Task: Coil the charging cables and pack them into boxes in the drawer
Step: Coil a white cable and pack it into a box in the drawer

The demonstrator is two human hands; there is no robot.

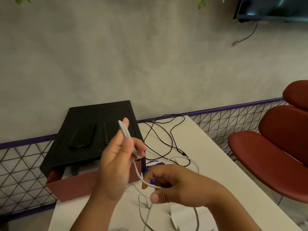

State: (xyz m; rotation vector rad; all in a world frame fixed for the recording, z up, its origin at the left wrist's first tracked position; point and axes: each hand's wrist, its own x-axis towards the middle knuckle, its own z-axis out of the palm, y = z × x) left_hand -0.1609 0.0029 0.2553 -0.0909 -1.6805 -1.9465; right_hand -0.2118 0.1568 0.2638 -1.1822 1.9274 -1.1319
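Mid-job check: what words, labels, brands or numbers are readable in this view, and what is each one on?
Purple package: white print, too blurred to read and partly hidden behind the right hand.
White cable: no marking visible.
Black drawer unit: no text visible.
Wall screen: dark, no text visible.
No text anywhere in this view can be read.

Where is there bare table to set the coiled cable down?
Best: the strip of table along its right edge, between the black cable and the red chair. A smaller patch lies in front of the red drawer, left of the left arm. Crowded: the middle, with the white cable slack and a purple box.
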